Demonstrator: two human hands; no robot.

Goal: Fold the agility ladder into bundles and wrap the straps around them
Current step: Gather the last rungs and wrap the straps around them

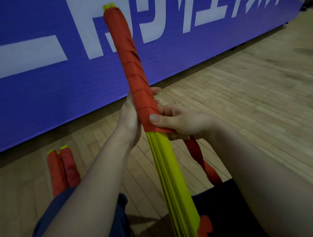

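A bundle of yellow ladder rungs (170, 173) stands tilted between my knees, its top leaning away to the left. A red strap (129, 63) spirals around its upper half down to my hands. My left hand (129, 118) grips the wrapped part from the left side. My right hand (177, 121) pinches the lowest turn of the strap against the rungs with the thumb on top. The loose red strap tail (202, 161) hangs down below my right hand towards my right leg.
Two finished red-wrapped bundles (62, 170) lie side by side on the wooden floor (241, 99) at the left, partly hidden by my left knee. A blue banner with white letters (41, 79) stands along the floor just ahead.
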